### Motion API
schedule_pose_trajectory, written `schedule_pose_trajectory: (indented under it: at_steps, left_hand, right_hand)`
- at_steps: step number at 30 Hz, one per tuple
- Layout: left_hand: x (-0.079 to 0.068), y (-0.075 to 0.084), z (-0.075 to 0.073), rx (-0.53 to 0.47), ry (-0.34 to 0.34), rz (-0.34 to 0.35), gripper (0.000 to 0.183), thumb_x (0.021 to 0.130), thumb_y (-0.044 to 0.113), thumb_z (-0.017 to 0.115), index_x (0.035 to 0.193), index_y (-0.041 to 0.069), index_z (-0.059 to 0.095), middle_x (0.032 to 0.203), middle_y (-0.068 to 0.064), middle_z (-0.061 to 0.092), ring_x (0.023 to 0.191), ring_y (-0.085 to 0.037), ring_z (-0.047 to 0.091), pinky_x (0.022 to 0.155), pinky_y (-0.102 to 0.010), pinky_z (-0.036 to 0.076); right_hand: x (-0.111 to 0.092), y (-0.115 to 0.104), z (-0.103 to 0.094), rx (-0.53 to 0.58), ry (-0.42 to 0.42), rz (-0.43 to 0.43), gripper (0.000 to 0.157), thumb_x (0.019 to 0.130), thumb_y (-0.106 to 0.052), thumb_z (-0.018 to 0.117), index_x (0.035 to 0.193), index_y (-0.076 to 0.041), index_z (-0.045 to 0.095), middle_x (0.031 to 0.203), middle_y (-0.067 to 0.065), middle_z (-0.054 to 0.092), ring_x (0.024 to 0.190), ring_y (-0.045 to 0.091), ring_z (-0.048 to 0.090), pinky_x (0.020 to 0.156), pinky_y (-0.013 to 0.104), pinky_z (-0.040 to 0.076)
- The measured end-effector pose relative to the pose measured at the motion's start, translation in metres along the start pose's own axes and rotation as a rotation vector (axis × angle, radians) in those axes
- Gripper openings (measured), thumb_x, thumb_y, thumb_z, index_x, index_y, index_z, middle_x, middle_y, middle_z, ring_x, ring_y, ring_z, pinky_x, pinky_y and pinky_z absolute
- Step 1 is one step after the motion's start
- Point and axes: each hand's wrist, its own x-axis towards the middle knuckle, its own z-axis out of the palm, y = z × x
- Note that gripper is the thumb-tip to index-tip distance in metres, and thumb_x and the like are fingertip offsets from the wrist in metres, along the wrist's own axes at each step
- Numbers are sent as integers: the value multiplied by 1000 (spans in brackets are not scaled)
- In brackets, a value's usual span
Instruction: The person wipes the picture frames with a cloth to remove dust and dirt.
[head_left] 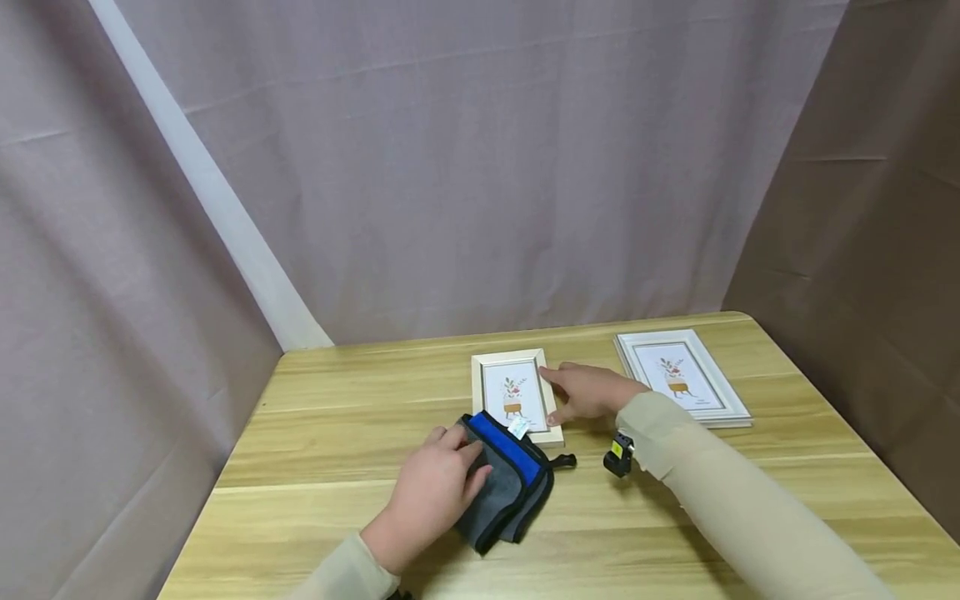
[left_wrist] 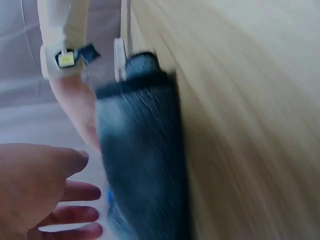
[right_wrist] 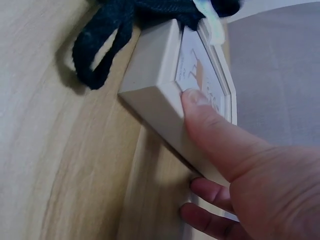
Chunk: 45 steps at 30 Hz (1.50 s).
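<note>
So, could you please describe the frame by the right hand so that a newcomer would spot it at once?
On the wood-grain table, toward its far edge, is a picture frame. The right hand touches its right side, and a grey-and-blue cloth hides its near-left corner. Unlike the white frame farther right, this one is cream-coloured.

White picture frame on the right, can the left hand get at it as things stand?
Probably not directly: the right hand and right sleeve lie between the left hand and the white picture frame.
</note>
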Motion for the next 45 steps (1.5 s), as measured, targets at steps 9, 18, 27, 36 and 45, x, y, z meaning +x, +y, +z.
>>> schedule_pose_trajectory:
  at_steps: [9,18,27,36,45]
  left_hand:
    - [3,4,14,-103,-246,-79,75,107,55,68,152,-5,61,154,-24,60,139,-41,61,113,-50,53]
    - [23,-8,29,-52,-222,-57,70,113,54,57,149,-6,64,154,-24,61,140,-39,62,113,-47,53]
    - [50,-19,36,18,-247,-64,67,115,51,53,149,-6,64,155,-25,60,140,-39,62,114,-46,51]
    - [69,-31,44,13,-234,-80,61,114,45,59,148,-6,65,154,-25,61,138,-41,63,111,-48,54]
    - [87,-42,47,-1,-287,-147,59,112,42,63,154,0,62,161,-19,56,143,-41,58,102,-57,58]
  right_hand:
    - [3,-4,2,-35,-15,-9,106,93,-49,88,170,2,35,136,15,61,99,20,60,88,44,53]
    - [-4,-6,-4,-31,-3,0,105,92,-45,90,170,1,36,148,15,56,105,19,60,94,44,54]
    - [-7,-9,-4,-49,2,-22,102,93,-44,90,169,2,38,131,8,58,89,15,55,79,36,48]
    - [-10,-9,-2,-101,23,-50,97,95,-40,89,167,2,40,127,7,59,86,13,55,78,35,49]
    - [-10,-11,0,-85,2,-45,105,91,-47,91,168,2,39,134,8,58,93,15,54,82,36,50]
